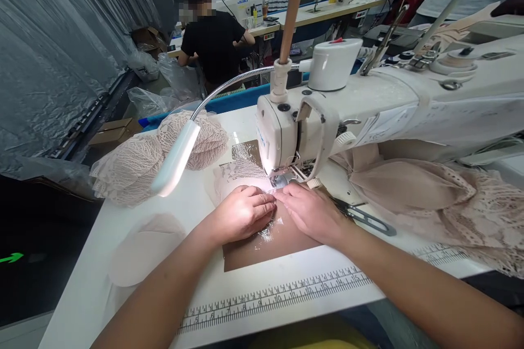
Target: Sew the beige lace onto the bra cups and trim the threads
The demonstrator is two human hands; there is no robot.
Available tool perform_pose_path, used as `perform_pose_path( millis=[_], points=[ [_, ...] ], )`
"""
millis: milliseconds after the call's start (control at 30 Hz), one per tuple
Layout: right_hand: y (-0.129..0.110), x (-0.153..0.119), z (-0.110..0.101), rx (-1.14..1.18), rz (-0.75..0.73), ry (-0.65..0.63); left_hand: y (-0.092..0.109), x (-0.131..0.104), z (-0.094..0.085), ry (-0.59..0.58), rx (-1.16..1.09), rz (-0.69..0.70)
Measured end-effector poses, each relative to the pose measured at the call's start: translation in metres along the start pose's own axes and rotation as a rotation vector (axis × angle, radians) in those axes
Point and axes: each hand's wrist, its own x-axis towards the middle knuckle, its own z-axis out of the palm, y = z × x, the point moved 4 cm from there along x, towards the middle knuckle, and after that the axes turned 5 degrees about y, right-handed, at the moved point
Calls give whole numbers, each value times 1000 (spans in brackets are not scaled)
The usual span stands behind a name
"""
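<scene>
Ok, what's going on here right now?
A person is at a sewing machine, with the left hand and right hand close together just in front of the needle area, fingers down on a piece of pale lace fabric. Their fingers hide whether they pinch or only press it. A brown sheet lies beneath the hands. Bunched lace sits to the left, and more fabric lies right of the machine.

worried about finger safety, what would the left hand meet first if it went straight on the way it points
Probably the right hand, since the left hand points across toward its fingertips; depth is unclear, so they may already touch.
</scene>
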Motion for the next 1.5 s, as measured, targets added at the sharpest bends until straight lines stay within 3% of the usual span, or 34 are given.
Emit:
perform_pose_path(
  millis=[467,700,900,1200,1333,1500],
  points=[
    [-3,2,-2,-96,17,28,-2,5,6,42,-2,-123],
    [-3,-5,-1,-26,-58,-45,-4,2,2,28,-35,-73],
    [-4,-6,-1,-30,-69,-85,-4,4,3,16,-36,-145],
    [-3,0,0,-75,6,-16,-4,9,5,-33,6,-227],
    [-2,2,-3,-75,16,39,-3,7,-4,-69,23,-234],
    [0,1,-5,-19,32,64,3,0,-21,-136,-64,-142]
  ],
)
